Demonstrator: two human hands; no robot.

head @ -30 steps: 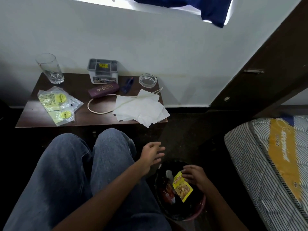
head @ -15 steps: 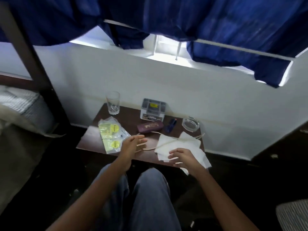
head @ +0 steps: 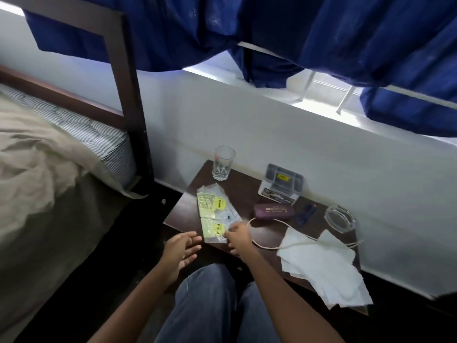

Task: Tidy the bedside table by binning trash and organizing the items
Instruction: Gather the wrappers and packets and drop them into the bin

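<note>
We see little clothing here. The legs are in blue-grey denim jeans (head: pixel 210 305), the cloth plain and a little faded, lighter over the knees and darker in the fold between the legs. The left forearm (head: pixel 138 300) and right forearm (head: pixel 286 295) are bare down to the bottom edge, so we cannot tell what is worn above. The left hand (head: pixel 181 246) and right hand (head: pixel 238 237) are bare too, both slightly blurred.

Dim room, daylight glare from the window (head: pixel 321 95), dark floor shadows, slight motion blur, wide-angle bending at edges
</note>
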